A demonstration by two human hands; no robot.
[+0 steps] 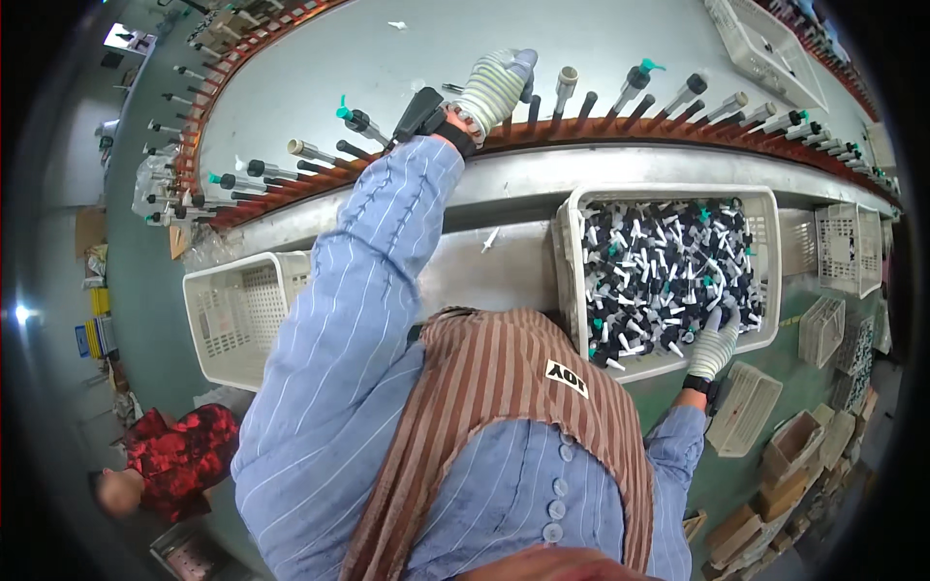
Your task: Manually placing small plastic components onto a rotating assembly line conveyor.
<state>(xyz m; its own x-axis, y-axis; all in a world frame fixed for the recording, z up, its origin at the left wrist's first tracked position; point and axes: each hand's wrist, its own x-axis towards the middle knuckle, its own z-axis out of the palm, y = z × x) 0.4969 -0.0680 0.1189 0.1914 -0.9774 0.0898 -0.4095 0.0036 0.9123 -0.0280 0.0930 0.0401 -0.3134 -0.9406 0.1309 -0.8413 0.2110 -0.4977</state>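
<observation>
My left hand [496, 89], in a striped glove with grey fingertips, is over the row of upright posts along the curved brown rail [465, 153]. Its fingers are curled closed; whatever they hold is hidden. Next to it, a post carries a metallic sleeve with a beige top [567, 85]. Another post holds a black and clear piece with a green nozzle [635, 82]. My right hand [714, 347], gloved alike, reaches over the near rim of a white crate [572, 290]. Its fingers are stretched out and apart, touching a heap of small black parts with white nozzles [659, 276].
A white perforated crate [228, 320] stands at the left, below the metal table edge [513, 179]. Another white basket [765, 48] lies on the table at the far right. Crates and cartons [765, 504] line the right floor. A person in red and black [184, 450] is at lower left.
</observation>
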